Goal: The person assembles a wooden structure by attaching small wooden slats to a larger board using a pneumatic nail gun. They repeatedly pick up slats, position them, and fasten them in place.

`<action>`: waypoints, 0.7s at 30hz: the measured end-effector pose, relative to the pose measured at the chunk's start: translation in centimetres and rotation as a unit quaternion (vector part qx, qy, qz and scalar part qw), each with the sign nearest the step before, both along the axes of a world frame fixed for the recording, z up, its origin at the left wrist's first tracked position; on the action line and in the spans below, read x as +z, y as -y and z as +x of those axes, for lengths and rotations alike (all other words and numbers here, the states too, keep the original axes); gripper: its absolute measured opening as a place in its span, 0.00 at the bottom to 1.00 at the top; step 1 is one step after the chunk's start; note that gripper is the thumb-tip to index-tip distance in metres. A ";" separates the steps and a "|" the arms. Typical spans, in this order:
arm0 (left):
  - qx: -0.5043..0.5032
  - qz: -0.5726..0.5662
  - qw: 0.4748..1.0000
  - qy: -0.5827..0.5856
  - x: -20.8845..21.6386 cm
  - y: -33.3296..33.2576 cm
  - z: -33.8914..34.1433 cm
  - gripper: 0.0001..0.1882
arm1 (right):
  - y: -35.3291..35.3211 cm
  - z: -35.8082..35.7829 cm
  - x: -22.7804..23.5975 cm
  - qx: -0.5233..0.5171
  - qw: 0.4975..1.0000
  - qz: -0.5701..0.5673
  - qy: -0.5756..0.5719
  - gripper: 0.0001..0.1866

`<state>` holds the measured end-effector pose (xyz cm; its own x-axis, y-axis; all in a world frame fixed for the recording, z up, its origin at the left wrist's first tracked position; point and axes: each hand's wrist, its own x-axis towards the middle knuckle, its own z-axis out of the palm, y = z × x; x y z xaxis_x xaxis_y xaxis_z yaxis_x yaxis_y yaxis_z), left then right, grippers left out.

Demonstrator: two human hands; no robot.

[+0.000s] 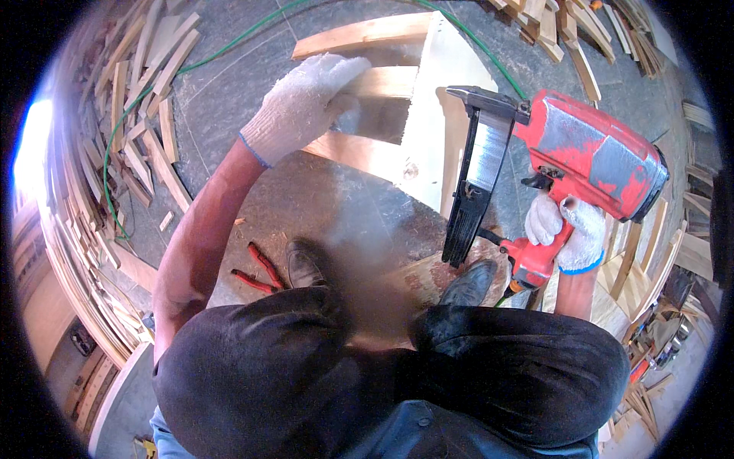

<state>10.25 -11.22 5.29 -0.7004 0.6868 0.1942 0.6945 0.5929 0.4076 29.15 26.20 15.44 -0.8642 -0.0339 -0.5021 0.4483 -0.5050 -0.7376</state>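
My right hand [573, 233], in a white knit glove, is wrapped round the handle of a red pneumatic nail gun [592, 153]. Its black magazine [470, 191] and nose lie over the right edge of a pale wooden frame. That frame has a wide white board [443, 115] with several wooden slats running left from it. My gloved left hand [310, 96] is closed on the end of the middle slat [390, 82], fingers over its top. The lower slat [359, 158] passes just below that hand. A smear on the picture blurs the middle.
Red-handled pliers [262, 271] lie on the floor by my left shoe [306, 264]. A green air hose [252, 30] curves behind the frame. Loose wood strips [145, 99] are heaped at the left, with more pieces [566, 30] at the far right. Another wooden assembly [634, 260] stands at the right.
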 end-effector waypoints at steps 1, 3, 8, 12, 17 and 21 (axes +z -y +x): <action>-0.002 0.000 1.000 0.000 0.0 0.0 0.0 0.28 | 0.1 -0.1 0.1 0.002 1.000 0.000 -0.002 0.36; 0.005 0.007 1.000 -0.006 0.2 0.1 0.0 0.28 | 0.4 -0.2 0.1 0.001 1.000 0.010 -0.005 0.35; 0.011 0.008 1.000 0.012 0.3 0.5 0.2 0.27 | 0.6 -0.6 0.1 0.013 1.000 0.004 -0.009 0.34; 0.009 -0.006 0.998 0.055 1.1 0.2 0.1 0.30 | 0.9 -0.7 0.2 0.011 1.000 0.003 -0.008 0.34; 0.020 -0.024 0.997 0.074 0.6 0.6 0.3 0.31 | 1.2 -1.1 0.3 0.023 1.000 0.010 -0.008 0.34; 0.023 -0.022 0.996 0.082 0.5 0.5 0.3 0.31 | 1.2 -1.1 0.3 0.021 1.000 0.003 -0.002 0.35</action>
